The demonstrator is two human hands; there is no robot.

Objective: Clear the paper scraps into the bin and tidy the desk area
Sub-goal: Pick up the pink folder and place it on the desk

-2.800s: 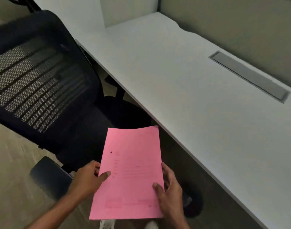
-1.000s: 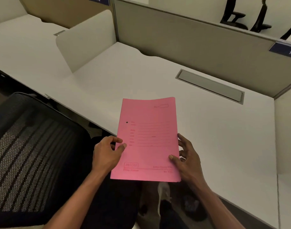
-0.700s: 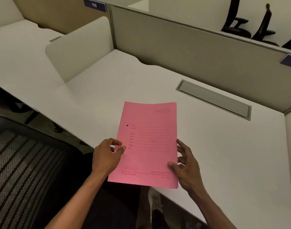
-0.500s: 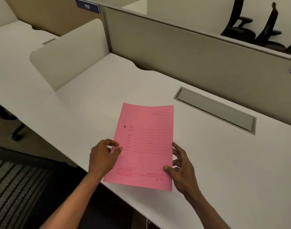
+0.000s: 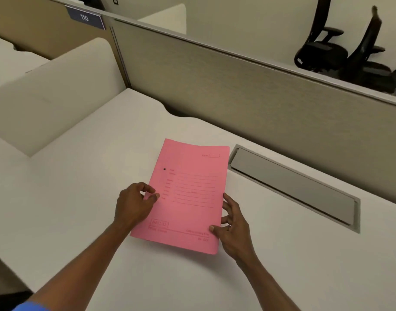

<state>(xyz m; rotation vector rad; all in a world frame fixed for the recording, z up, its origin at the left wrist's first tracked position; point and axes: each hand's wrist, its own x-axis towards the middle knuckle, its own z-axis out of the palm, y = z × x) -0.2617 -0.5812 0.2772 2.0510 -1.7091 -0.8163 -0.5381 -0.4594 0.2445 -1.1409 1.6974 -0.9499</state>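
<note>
Now the pink folder [image 5: 188, 196] is being lowered onto the white desk [image 5: 80, 198], having been carried over from beside the chair moments earlier. It is being pinched at its left edge by the left hand [image 5: 134, 206] and steadied along its right edge by the right hand [image 5: 234, 227]. No scraps or bin are being shown, so tidying is judged underway.

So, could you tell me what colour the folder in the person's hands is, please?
Pink, with darker printed lines and text on its cover: the folder, seen in the head view.
</note>
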